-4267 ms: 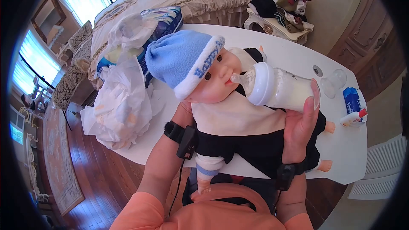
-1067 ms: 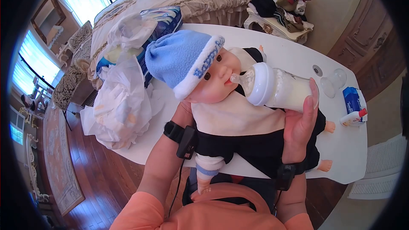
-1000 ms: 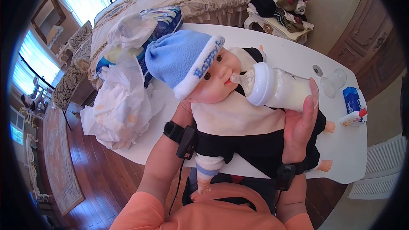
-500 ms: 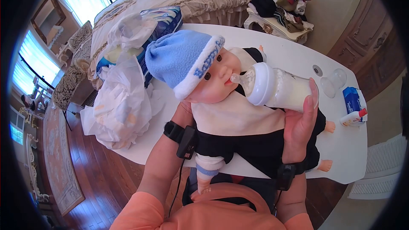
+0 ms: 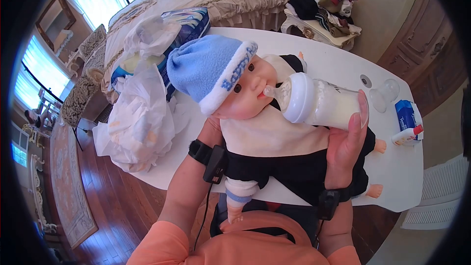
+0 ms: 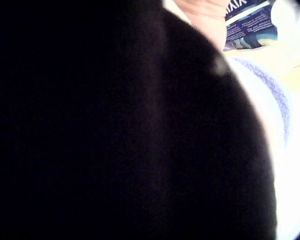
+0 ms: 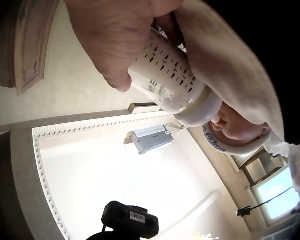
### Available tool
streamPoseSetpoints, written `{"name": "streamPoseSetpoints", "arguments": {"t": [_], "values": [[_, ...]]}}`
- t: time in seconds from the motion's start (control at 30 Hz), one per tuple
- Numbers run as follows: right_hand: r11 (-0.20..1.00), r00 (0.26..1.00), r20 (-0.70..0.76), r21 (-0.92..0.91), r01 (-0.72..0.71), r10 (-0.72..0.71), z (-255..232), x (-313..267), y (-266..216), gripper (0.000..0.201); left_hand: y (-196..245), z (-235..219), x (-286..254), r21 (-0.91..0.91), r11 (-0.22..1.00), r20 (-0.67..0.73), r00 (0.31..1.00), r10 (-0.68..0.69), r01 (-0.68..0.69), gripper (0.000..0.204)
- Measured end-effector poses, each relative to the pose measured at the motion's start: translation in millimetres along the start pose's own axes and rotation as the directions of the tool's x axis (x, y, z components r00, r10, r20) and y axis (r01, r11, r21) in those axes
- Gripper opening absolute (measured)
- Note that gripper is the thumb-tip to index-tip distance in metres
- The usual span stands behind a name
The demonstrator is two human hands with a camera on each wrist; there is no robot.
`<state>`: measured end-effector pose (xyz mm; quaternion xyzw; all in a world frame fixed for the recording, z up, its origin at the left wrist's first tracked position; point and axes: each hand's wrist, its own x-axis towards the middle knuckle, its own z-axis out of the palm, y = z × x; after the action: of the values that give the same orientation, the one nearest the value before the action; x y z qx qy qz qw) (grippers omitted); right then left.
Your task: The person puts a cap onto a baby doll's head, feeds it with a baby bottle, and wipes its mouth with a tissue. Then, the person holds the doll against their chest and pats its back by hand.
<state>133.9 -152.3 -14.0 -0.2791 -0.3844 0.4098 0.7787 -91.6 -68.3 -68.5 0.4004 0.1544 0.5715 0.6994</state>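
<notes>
A baby doll (image 5: 252, 95) in a blue fleece hat (image 5: 206, 68), cream bib and black clothing lies face-up on the white table (image 5: 255, 194). My right hand (image 5: 346, 147) grips the lower end of a baby bottle (image 5: 333, 103) that holds milky white contents. The bottle lies tilted over the doll's chest, its teat at the doll's mouth. In the right wrist view the thumb lies along the marked bottle (image 7: 165, 75). My left hand (image 5: 212, 128) reaches beneath the doll's head and neck, its fingers hidden there. Dark clothing fills most of the left wrist view.
Left of the doll sit a crumpled white plastic bag (image 5: 137, 122) and a blue diaper pack (image 5: 189, 22). On the right lie a clear bottle cap (image 5: 384, 95), a blue packet (image 5: 406, 114) and a small white bottle with a red cap (image 5: 407, 137). A bed stands behind.
The baby bottle has turned slightly in my right hand, so its printed lettering shows more. The doll's head has shifted a touch to the left. My arms hold almost the same pose.
</notes>
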Motion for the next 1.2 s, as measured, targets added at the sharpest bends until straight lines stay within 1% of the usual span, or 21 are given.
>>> {"name": "streamPoseSetpoints", "arguments": {"t": [0.07,0.17,0.23,0.27,0.33,0.37,0.43,0.47,0.53,0.57,0.63,0.67,0.77,0.87,0.93,0.97,1.03,1.07,1.13,1.17,1.2], "values": [[1.000,1.000,0.005,-0.009,0.018,-0.018,0,-1,0,0.066,-1,-2,0,0.003,1.000,0.009,1.000,0.013,-0.013,0.061],[1.000,1.000,0.011,-0.013,0.027,-0.027,0,-1,-1,0.067,-1,3,-1,-0.049,0.998,0.023,0.999,0.038,-0.037,0.055],[0.998,0.998,0.018,-0.014,0.066,-0.066,0,-1,0,0.067,3,11,-2,-0.359,0.933,0.085,0.996,-0.004,0.034,0.050],[0.998,0.998,0.017,-0.014,0.065,-0.065,0,-1,0,0.067,2,8,-2,-0.359,0.933,0.084,0.996,-0.004,0.034,0.050],[0.998,0.998,0.013,-0.014,0.056,-0.056,-2,-1,1,0.067,-2,-1,0,-0.248,0.969,0.109,0.994,0.021,0.007,0.047],[0.998,0.998,0.013,-0.015,0.056,-0.056,-2,-1,0,0.067,-1,0,0,-0.248,0.969,0.109,0.994,0.021,0.006,0.047],[0.999,0.999,0.007,-0.014,0.045,-0.045,-1,-1,0,0.066,1,2,-2,-0.322,0.945,0.071,0.997,-0.031,0.053,0.048],[0.999,0.999,0.007,-0.014,0.045,-0.045,0,-1,0,0.066,3,5,-2,-0.322,0.945,0.071,0.997,-0.031,0.052,0.048],[1.000,1.000,0.005,0.001,0.021,-0.021,0,-1,0,0.065,7,14,-3,-0.392,0.915,0.129,0.990,-0.050,0.097,0.050],[1.000,1.000,0.006,0.000,0.021,-0.021,0,-1,0,0.065,5,11,-3,-0.392,0.915,0.129,0.990,-0.049,0.097,0.050],[1.000,1.000,-0.007,-0.003,0.021,-0.021,1,-1,0,0.064,1,1,0,-0.119,0.993,0.034,0.999,-0.015,0.019,0.051],[1.000,1.000,-0.007,-0.003,0.021,-0.021,1,-1,0,0.064,0,-2,1,-0.119,0.993,0.034,0.999,-0.015,0.019,0.051],[1.000,1.000,-0.009,-0.004,0.026,-0.026,0,-1,0,0.064,-2,-3,2,-0.133,0.991,0.031,0.999,-0.016,0.020,0.052],[0.999,0.999,0.013,-0.017,0.036,-0.035,-2,0,0,0.065,-1,6,0,-0.123,0.992,0.034,0.999,0.029,-0.025,0.050],[0.999,0.999,0.021,-0.011,0.044,-0.044,-2,0,1,0.066,0,9,-1,-0.337,0.941,0.059,0.998,-0.013,0.032,0.049],[0.999,0.999,0.020,-0.011,0.045,-0.045,-2,0,1,0.066,1,12,-2,-0.337,0.941,0.059,0.998,-0.014,0.033,0.049],[0.999,0.999,0.024,-0.010,0.041,-0.041,-2,0,1,0.067,3,17,-3,-0.404,0.912,0.104,0.994,-0.029,0.069,0.047],[0.999,0.999,0.023,-0.010,0.041,-0.041,-2,1,1,0.067,3,16,-2,-0.404,0.912,0.104,0.994,-0.030,0.070,0.047],[0.999,0.999,0.027,-0.001,0.033,-0.033,-2,1,1,0.067,2,12,-1,-0.344,0.937,0.171,0.985,-0.004,0.063,0.047],[0.999,0.999,0.027,-0.001,0.033,-0.033,-2,1,1,0.067,1,10,-1,-0.344,0.937,0.172,0.985,-0.004,0.064,0.047],[1.000,0.999,0.026,0.001,0.026,-0.026,-2,1,0,0.067,0,7,-1,-0.369,0.927,0.138,0.990,-0.025,0.075,0.046]]}}
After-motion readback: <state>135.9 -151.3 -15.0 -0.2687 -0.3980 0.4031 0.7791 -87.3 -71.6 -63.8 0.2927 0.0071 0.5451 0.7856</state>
